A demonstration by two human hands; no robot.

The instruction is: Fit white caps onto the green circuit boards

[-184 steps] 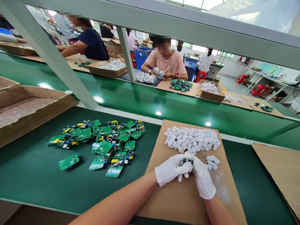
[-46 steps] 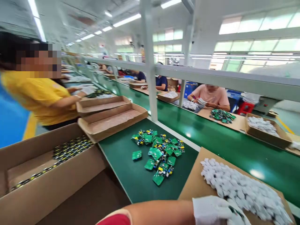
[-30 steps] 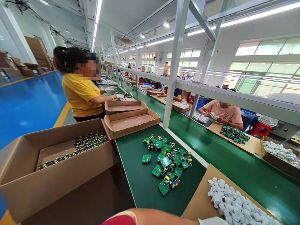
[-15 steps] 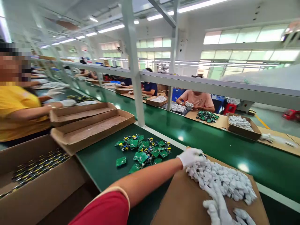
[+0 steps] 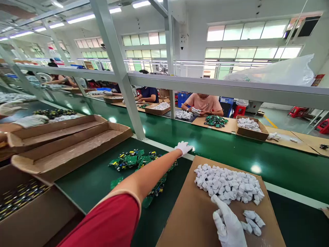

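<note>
My left hand (image 5: 183, 148), in a white glove, stretches out over the near rail of the green conveyor. A small dark thing shows at its closed fingertips; I cannot make out what it is. My right hand (image 5: 227, 223), also gloved in white, is open at the lower right, its fingers apart with nothing visible in them. It is just below a heap of small white lumpy pieces (image 5: 228, 183) on a cardboard sheet (image 5: 190, 212). Several loose white pieces (image 5: 253, 222) lie beside it. Green circuit boards (image 5: 132, 160) are piled under my left forearm.
Two long shallow cardboard trays (image 5: 77, 151) stand at the left, with a deeper box (image 5: 38, 212) of rowed parts below. A grey post (image 5: 123, 82) and crossbar (image 5: 218, 87) frame the belt (image 5: 218, 144). Across it, a person in a pink shirt (image 5: 205, 103) handles white pieces.
My left hand has left the edge of the white heap and moved out over the conveyor rail. My right hand has come apart from the loose pieces. The view has swung right.
</note>
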